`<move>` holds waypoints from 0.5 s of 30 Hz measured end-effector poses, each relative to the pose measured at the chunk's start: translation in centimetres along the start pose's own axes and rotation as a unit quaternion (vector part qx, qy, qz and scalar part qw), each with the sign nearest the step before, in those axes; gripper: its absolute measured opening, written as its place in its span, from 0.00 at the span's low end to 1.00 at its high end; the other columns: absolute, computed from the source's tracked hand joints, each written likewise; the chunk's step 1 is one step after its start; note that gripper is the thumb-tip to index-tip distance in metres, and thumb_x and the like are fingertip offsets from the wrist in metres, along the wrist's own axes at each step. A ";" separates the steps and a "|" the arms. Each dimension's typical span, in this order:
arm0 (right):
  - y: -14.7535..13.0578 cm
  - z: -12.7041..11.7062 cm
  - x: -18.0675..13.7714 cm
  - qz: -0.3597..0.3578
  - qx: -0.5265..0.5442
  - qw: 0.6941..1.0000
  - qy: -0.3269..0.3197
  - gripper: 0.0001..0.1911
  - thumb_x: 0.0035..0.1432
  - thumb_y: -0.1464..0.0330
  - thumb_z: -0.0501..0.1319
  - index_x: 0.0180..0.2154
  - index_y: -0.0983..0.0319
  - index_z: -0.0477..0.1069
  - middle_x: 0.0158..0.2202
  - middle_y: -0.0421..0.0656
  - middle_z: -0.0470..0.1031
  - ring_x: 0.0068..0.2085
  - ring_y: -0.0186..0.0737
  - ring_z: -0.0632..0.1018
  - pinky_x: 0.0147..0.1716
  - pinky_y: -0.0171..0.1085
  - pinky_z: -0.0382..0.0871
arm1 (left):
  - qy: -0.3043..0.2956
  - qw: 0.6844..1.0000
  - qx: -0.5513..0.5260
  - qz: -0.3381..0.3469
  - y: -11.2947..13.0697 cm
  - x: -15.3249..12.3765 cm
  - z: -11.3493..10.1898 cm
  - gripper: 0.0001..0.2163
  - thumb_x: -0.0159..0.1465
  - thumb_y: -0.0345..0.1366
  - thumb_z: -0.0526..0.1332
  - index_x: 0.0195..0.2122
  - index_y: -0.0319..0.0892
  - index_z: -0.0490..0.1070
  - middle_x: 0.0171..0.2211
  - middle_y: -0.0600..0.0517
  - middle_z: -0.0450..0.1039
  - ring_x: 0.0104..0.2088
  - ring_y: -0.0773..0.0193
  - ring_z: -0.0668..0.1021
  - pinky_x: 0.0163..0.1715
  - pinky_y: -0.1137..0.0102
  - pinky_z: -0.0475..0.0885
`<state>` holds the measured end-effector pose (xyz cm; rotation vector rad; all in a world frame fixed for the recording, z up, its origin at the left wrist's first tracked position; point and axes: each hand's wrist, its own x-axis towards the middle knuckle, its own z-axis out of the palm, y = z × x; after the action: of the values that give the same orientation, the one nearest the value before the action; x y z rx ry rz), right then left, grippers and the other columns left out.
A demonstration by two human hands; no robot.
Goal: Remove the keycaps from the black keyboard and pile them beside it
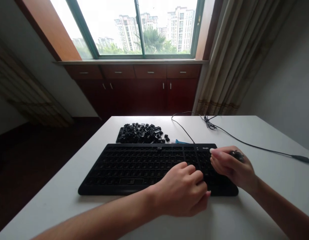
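A black keyboard (139,166) lies flat on the white table, most of its keycaps off and bare key sockets showing. My left hand (181,190) rests over its front right part, fingers curled under, so anything inside them is hidden. Over the keyboard's right end, my right hand (234,165) is closed in a fist around a dark tool (236,155). Only the tool's rounded dark end sticks out above the fingers; its other end is hidden. Behind the keyboard is a heap of loose black keycaps (140,133).
A small blue brush (179,141) with pale bristles lies just behind the keyboard. The black cable (244,137) runs across the back right of the white table (51,200), bundled in one spot. Beyond stand dark red cabinets (136,96) under a window.
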<state>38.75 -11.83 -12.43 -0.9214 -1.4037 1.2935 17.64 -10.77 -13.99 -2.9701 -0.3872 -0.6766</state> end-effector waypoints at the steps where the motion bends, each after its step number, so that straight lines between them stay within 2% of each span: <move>1: 0.1 -0.1 -0.1 0.003 -0.002 1.000 -0.001 0.29 0.69 0.59 0.58 0.16 0.60 0.54 0.14 0.35 0.52 0.18 0.29 0.54 0.19 0.38 0.45 | 0.003 1.000 0.011 0.013 0.0 -0.4 -0.4 0.13 0.70 0.40 0.55 0.29 0.43 0.66 0.29 0.53 0.67 0.28 0.62 0.67 0.28 0.63 0.59; 5: 0.1 -0.4 -0.4 0.017 -0.010 1.000 -0.012 0.29 0.69 0.58 0.57 0.17 0.60 0.54 0.14 0.35 0.51 0.18 0.30 0.53 0.19 0.39 0.45 | 0.005 0.999 0.043 0.028 -1.2 -2.5 -2.9 0.11 0.69 0.38 0.56 0.29 0.42 0.66 0.29 0.53 0.68 0.28 0.62 0.67 0.28 0.63 0.60; 7: 0.2 -0.4 -0.5 0.021 -0.008 1.000 -0.016 0.29 0.69 0.58 0.57 0.17 0.60 0.55 0.15 0.35 0.51 0.18 0.30 0.53 0.19 0.39 0.45 | 0.001 0.999 0.052 -0.012 -3.1 -4.0 -4.5 0.11 0.70 0.39 0.56 0.31 0.42 0.67 0.30 0.52 0.69 0.30 0.62 0.69 0.30 0.63 0.63; 11: 0.5 -0.3 -0.6 0.016 0.011 1.000 0.017 0.28 0.69 0.59 0.57 0.17 0.60 0.57 0.15 0.35 0.51 0.19 0.31 0.54 0.19 0.40 0.46 | -0.001 0.990 0.043 -0.132 -8.4 -7.4 -7.5 0.11 0.70 0.44 0.59 0.42 0.40 0.71 0.39 0.48 0.74 0.40 0.59 0.75 0.41 0.63 0.71; 15: 0.3 0.4 -0.6 0.007 0.045 0.997 0.069 0.27 0.68 0.61 0.59 0.17 0.60 0.60 0.15 0.36 0.52 0.19 0.32 0.55 0.20 0.40 0.46 | -0.001 0.980 0.046 -0.193 -12.2 -10.1 -8.6 0.17 0.68 0.49 0.60 0.49 0.41 0.70 0.46 0.46 0.75 0.47 0.54 0.75 0.49 0.57 0.72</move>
<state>38.46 -12.48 -12.77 -0.9419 -1.2239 1.2687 2.08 -2.34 -10.47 -2.8306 -0.9845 -0.6622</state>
